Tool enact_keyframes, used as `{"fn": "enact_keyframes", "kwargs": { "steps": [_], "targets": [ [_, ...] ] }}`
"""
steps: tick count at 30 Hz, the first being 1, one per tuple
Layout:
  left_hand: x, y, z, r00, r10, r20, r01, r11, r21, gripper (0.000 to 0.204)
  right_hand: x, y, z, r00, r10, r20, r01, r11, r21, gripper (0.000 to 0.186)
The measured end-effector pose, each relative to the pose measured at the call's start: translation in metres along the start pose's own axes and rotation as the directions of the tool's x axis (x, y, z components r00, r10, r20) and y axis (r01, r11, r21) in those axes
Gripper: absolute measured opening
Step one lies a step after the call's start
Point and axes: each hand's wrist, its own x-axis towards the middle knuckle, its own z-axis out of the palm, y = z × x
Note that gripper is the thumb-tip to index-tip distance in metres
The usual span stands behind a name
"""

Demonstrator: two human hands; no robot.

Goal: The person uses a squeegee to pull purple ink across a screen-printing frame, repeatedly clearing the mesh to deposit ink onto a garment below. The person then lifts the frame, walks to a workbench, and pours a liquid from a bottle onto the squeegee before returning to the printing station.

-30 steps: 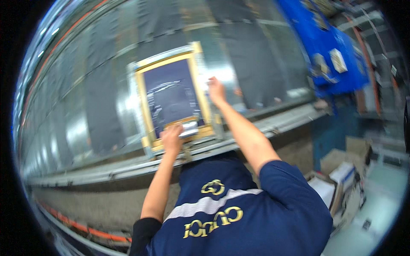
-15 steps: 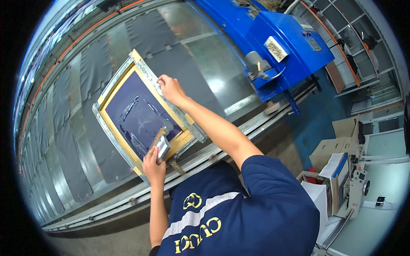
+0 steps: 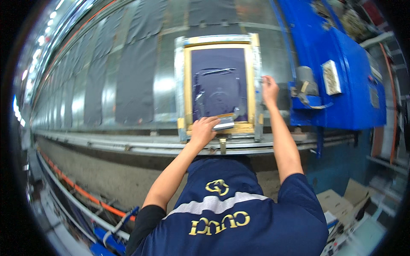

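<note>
A screen printing frame (image 3: 188,64) with yellow-taped inner edges lies on the long table. Its dark purple mesh (image 3: 218,59) bears glossy streaks of dark ink or paste. My left hand (image 3: 204,130) is closed around the left end of a squeegee (image 3: 225,123) with a pale metallic holder. The squeegee rests across the near end of the mesh, by the yellow border. At the frame's right outer edge, my right hand (image 3: 270,90) has its fingers curled in, gripping the rim; its fingertips are partly blurred.
Dark grey pads (image 3: 136,81) alternate with bare metal strips along the table. A metal rail (image 3: 158,144) runs along its near edge. To the right stands a blue machine (image 3: 356,85) with a grey motor-like part (image 3: 306,81). Cardboard boxes (image 3: 337,202) sit at lower right.
My view has turned, so the frame now appears upright. The frame has shifted right along the table, nearer the blue machine. Both hands have moved along with it, the left still on the squeegee.
</note>
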Motion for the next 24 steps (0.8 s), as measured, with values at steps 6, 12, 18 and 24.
{"fn": "enact_keyframes", "kwargs": {
  "steps": [6,12,18,24],
  "targets": [
    [-0.01,-0.006,0.016,0.977,-0.049,-0.206,0.041,0.998,-0.044,0.057,-0.006,0.023,0.011,0.998,0.067,0.021,-0.066,0.997,-0.045,0.018],
    [-0.039,-0.001,0.027,0.994,0.057,-0.095,-0.054,0.998,0.038,0.064,0.001,0.025,0.017,0.995,0.098,0.001,-0.096,0.979,-0.18,0.02],
    [0.013,-0.026,0.05,0.965,0.166,-0.202,-0.112,0.961,0.252,0.055,-0.005,0.009,0.016,0.995,0.095,-0.015,-0.096,0.965,-0.243,0.02],
    [0.189,-0.047,-0.018,0.974,-0.116,-0.192,0.116,0.993,-0.015,0.04,0.0,0.011,0.012,0.997,0.07,0.027,-0.063,0.977,-0.204,0.022]
  ]
}}
